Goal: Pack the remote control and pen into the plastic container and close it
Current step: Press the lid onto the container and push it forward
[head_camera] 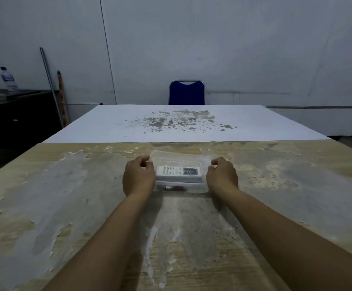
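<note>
A clear plastic container (180,157) with its lid on top sits on the worn wooden table (66,196). Through the plastic I see a white remote control (178,172) lying lengthwise, and a dark red pen (174,188) along the near wall. My left hand (138,176) grips the container's left end, fingers curled over the lid edge. My right hand (222,175) grips the right end the same way. Whether the lid is fully seated I cannot tell.
A white table (171,124) with flaked patches butts against the far edge of the wooden one. A blue chair (186,92) stands behind it. At far left a dark cabinet (17,114) carries a water bottle (8,78); rods lean on the wall.
</note>
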